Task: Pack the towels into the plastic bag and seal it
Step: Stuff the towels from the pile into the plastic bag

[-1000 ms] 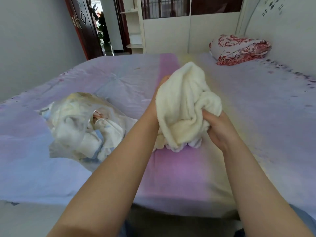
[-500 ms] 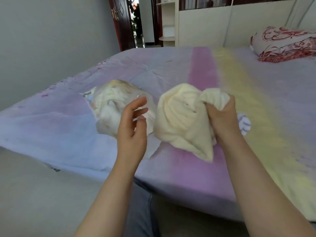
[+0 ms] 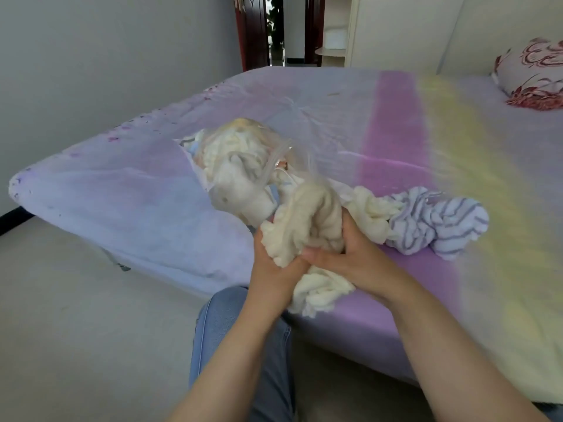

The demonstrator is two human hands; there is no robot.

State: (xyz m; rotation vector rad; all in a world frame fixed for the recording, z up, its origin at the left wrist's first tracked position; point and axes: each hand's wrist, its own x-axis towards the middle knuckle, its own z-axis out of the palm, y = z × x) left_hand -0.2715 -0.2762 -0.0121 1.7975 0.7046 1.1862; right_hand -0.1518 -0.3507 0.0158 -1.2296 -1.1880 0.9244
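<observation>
A: Start with the big things. The bed fills most of the view, and on its near corner lies the plastic bag, already bulging with pale towels. So a good part of the packing looks done.

B: Not all of it. The person holds a cream towel bunched at the bag's mouth, and a striped towel lies on the bed just beside it, outside the bag.

A: And the hands?

B: The left hand has its fingers curled round the lower bunch of the cream towel; the right hand grips it from the other side, thumb across the cloth. The two hands touch near the middle.

A: What is left, then?

B: By the look of it, pushing this towel in, then the striped one, then sealing. The bag is plainly not sealed.

A: What can't be made out?

B: Where the bag's opening edge runs: the film is clear and crumpled. How many towels are inside cannot be counted. A patterned pillow is cut off at the right edge.
</observation>
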